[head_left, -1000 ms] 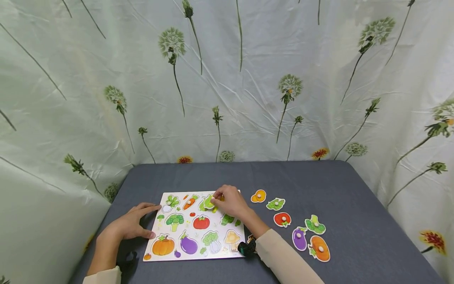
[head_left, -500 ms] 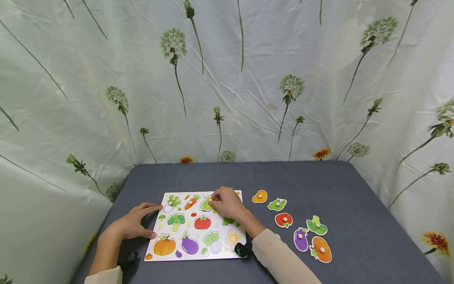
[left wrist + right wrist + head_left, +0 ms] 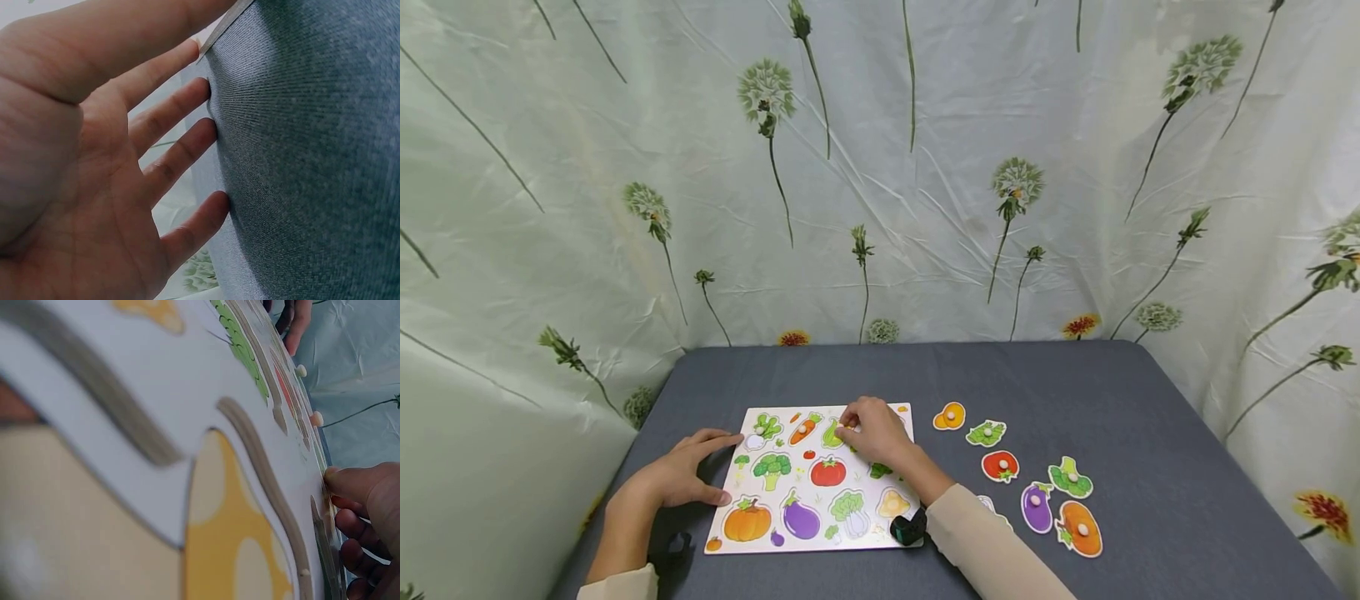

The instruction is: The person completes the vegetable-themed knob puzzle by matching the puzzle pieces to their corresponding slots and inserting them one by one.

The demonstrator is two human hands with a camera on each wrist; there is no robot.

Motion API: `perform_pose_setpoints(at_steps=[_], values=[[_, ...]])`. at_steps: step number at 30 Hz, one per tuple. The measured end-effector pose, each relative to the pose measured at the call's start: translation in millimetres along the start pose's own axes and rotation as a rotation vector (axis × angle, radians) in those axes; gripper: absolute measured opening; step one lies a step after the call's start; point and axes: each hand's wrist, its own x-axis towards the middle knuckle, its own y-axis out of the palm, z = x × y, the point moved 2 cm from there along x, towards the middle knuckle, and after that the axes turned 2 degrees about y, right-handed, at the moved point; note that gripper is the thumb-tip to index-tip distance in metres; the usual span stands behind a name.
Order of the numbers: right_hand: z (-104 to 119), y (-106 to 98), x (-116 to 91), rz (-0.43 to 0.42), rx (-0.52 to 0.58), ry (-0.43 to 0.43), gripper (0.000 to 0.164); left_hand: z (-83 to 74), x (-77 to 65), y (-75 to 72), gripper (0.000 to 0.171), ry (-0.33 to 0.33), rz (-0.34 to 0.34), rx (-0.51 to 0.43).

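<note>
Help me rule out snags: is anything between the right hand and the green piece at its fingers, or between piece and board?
Nothing visible is. The right hand meets the green piece directly at the board's far row; the carrot piece sits beside it, not between. The hand covers part of it, so seating is unclear.

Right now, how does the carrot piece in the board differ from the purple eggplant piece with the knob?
Place: the carrot piece sits in the puzzle board, while the eggplant piece lies loose on the table.
Colour: the carrot piece is orange with green leaves; the eggplant piece is mostly purple.
Shape: the carrot piece is slim and tapered; the eggplant piece is a plump oval.
Both carry a pale knob.
</note>
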Motion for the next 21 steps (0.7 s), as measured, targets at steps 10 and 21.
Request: perform_pose_setpoints(at_steps=[10,21], values=[[-4,-12,-7,-0.012,0.057,-0.005,0.016,1.7,1.3,0.9,0.098,-0.014,0.004,0.014],[-12,-41,-19,-0.061,0.065,-0.002,0.018,0.4,1.2,0.7,0.098,0.000,0.002,0.021]])
